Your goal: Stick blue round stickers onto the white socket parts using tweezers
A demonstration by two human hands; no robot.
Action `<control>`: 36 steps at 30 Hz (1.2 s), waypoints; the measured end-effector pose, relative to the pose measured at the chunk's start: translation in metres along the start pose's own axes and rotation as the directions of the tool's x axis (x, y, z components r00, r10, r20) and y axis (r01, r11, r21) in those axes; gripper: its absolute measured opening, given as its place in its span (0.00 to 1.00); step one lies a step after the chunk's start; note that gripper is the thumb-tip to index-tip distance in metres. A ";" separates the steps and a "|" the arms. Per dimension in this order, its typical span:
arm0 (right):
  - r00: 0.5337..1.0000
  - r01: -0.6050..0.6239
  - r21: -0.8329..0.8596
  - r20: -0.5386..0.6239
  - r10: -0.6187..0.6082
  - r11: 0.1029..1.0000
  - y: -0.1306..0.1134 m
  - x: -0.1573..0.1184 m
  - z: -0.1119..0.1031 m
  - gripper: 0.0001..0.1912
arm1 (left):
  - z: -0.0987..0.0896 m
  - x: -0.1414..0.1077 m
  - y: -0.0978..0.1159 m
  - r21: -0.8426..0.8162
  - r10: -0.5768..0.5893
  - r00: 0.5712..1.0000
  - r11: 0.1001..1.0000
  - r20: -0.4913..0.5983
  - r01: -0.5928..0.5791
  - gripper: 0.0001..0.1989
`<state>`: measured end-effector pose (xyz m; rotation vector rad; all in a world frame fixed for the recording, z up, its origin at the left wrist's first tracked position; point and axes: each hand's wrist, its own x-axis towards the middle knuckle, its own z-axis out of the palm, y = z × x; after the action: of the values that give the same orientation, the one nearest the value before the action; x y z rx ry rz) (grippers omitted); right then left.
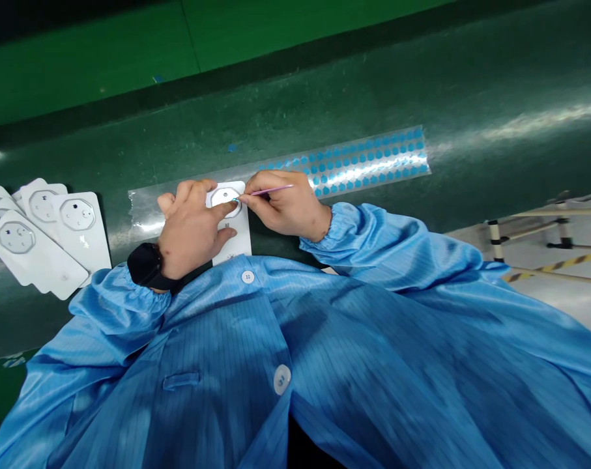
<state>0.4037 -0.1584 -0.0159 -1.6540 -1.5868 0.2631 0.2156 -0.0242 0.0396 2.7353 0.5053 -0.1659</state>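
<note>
A white rectangular panel (236, 240) lies in front of me, with a grey-edged octagonal area at its far end. My left hand (192, 218) rests across its left side, thumb apart and index finger stretched onto the octagon. Between the fingers of my right hand (288, 205) is a thin pink stick-like tool (278, 188), held like a pen. Its tip meets the octagon beside my left index fingertip, where a bit of blue shows. Under my hands runs a clear plastic sheet (368, 159) with rows of round blue stickers; its left stretch is bare.
Several similar white panels (92, 234) lie overlapping at the left, on the green work surface (354, 91). A small blue scrap (232, 148) sits beyond the sheet. At the lower right, past the surface's edge, stands a tubular frame (530, 229) near yellow-black floor tape.
</note>
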 end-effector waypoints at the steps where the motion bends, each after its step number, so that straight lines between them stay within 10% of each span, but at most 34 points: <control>1: 1.000 0.008 -0.007 -0.001 -0.008 1.000 0.000 -0.001 0.001 0.18 | 0.001 0.000 -0.001 -0.006 0.003 1.000 1.000 -0.005 -0.003 0.20; 36: 0.997 0.043 -0.027 -0.064 -0.044 0.999 0.001 -0.001 0.010 0.21 | 0.002 0.002 -0.006 -0.042 -0.006 1.000 0.999 0.001 0.006 0.21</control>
<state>0.3978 -0.1553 -0.0234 -1.6293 -1.5815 0.1653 0.2154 -0.0195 0.0354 2.6935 0.5108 -0.1558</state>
